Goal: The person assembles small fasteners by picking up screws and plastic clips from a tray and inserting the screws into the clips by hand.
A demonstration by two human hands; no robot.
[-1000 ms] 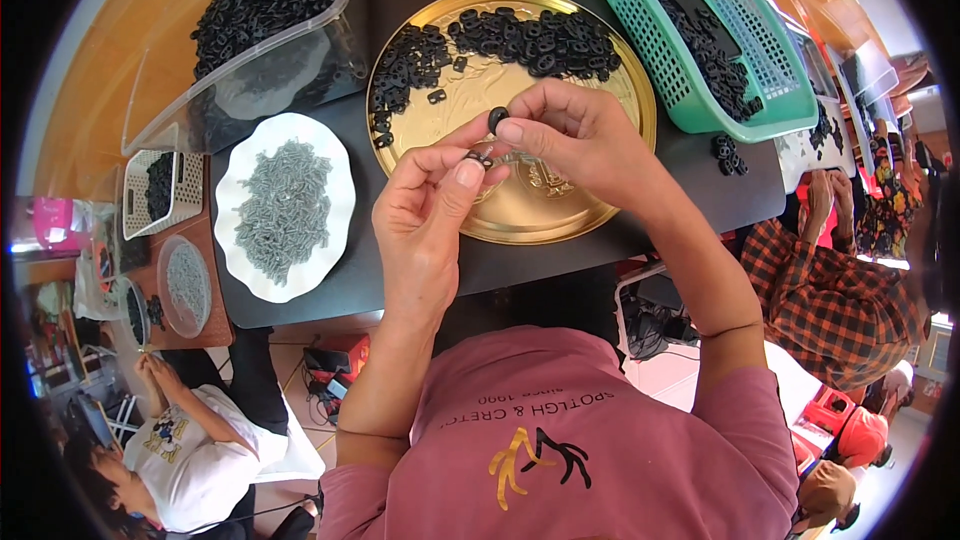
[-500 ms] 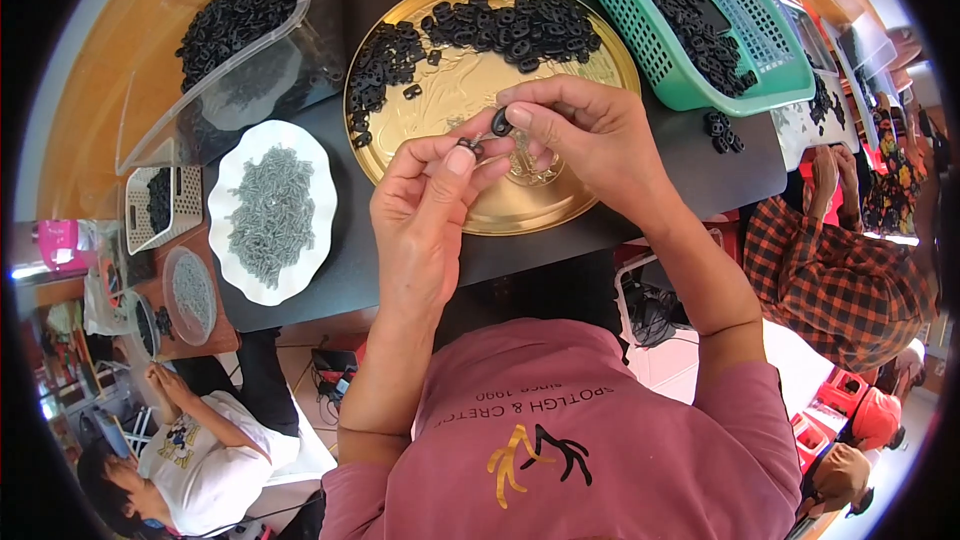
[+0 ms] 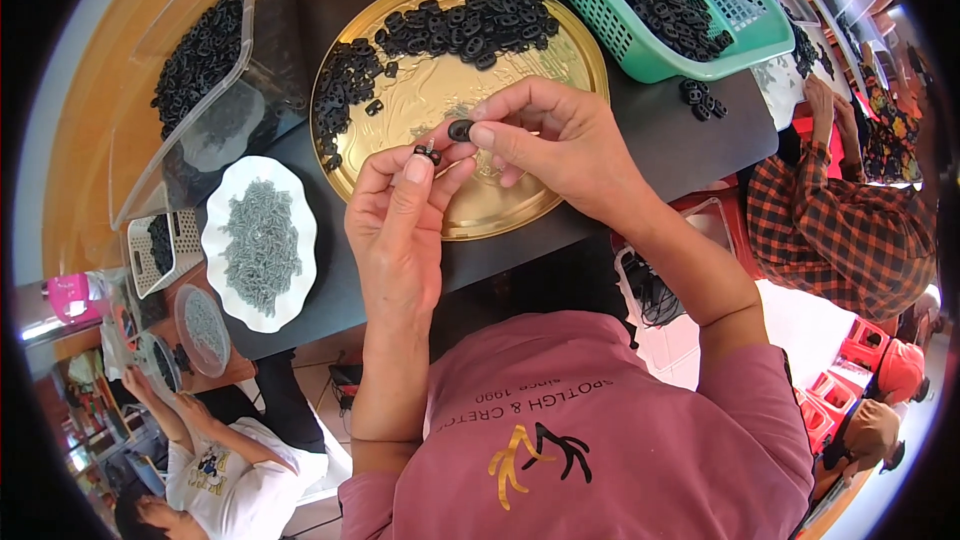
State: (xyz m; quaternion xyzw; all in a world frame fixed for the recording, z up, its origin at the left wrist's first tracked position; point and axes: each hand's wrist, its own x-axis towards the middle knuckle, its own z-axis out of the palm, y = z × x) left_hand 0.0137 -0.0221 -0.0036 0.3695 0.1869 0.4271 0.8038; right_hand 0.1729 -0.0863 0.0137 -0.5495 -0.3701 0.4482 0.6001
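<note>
Over the gold tray (image 3: 420,95) both my hands are raised close together. Between its thumb and fingers, my left hand (image 3: 395,220) pinches a small black plastic piece (image 3: 427,154), with a thin silvery bit, apparently a spring, standing up from it. My right hand (image 3: 560,150) grips an oval black plastic piece (image 3: 460,130) between thumb and forefinger, just above and right of the other. A small gap shows between the two pieces. Heaps of black two-holed pieces (image 3: 470,25) cover the tray's far and left side.
Left of the tray, a scalloped white plate (image 3: 212,230) holds many small grey springs (image 3: 262,248). A clear bin (image 3: 245,50) and a green basket (image 3: 620,45), both with black pieces, stand beyond. Loose black pieces (image 3: 703,100) lie by the basket. Co-workers sit at both sides.
The oval piece in my right hand has turned from upright to flatter. Both hands keep their pinch near each other. The whole view has shifted and turned slightly.
</note>
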